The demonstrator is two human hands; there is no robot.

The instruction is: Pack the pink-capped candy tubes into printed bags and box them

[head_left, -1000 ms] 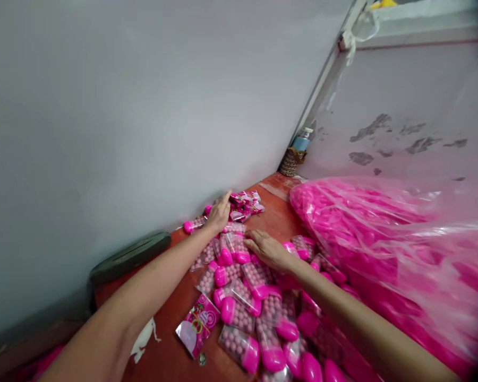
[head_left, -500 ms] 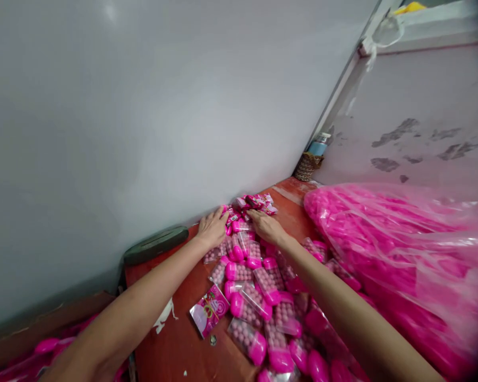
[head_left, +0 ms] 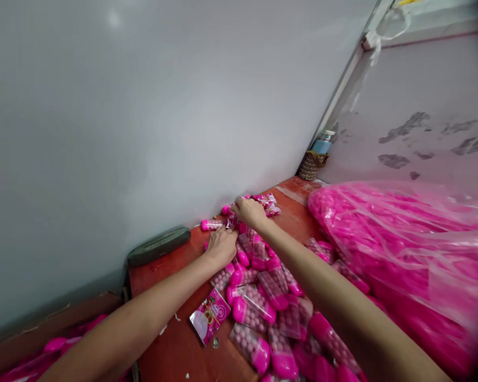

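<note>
My left hand (head_left: 222,247) lies low on the heap of clear containers with pink caps (head_left: 247,307), filled with small pink balls. Its fingers bend down into the heap, and what is under them is hidden. Just beyond it, my right hand (head_left: 250,212) is closed, fingers curled down beside the pink printed sachets (head_left: 267,201). A shiny bit of sachet (head_left: 230,218) shows below its fingertips; whether they grip it is unclear. One container (head_left: 212,225) lies on its side near the wall, past my left hand. A flat printed sachet (head_left: 210,316) rests left of the heap.
A big translucent bag of pink pieces (head_left: 398,254) fills the right side. The red tabletop (head_left: 171,323) meets a grey wall (head_left: 143,106). A dark green oblong object (head_left: 158,246) lies at its left edge. A woven basket with a bottle (head_left: 309,164) stands in the far corner.
My left hand has drawn back nearer over the heap. My right hand has moved slightly left and away, its fingers now curled. Some containers have shifted, and one now shows by the wall.
</note>
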